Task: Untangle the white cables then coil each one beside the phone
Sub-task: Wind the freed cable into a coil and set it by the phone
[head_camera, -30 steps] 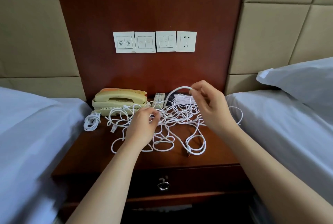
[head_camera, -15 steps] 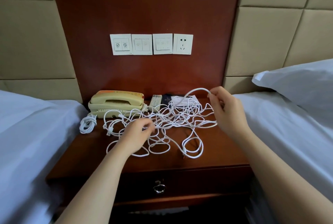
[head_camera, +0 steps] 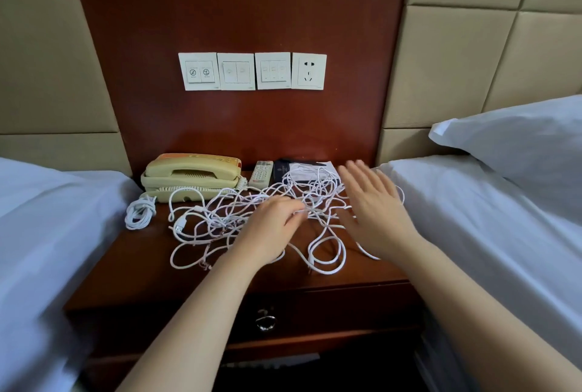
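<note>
The left hand [head_camera: 271,229] pinches the messy white cables [head_camera: 315,199], which lie under and between both hands. The right hand [head_camera: 374,212] is spread flat, holding nothing. The phone [head_camera: 192,176] sits past the left hand.

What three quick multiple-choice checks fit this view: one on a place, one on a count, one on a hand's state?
1. The coiled cable lies: A, left of the phone; B, right of it; C, on top of it.
2. The white wall plates number: A, two; B, four; C, six.
3. The right hand is: A, gripping the phone; B, open with fingers spread; C, curled in a fist.

Answers: A, the coil sits on the nightstand by the phone's left end. B, four plates form one row. B, its fingers are straight and hold nothing.
</note>
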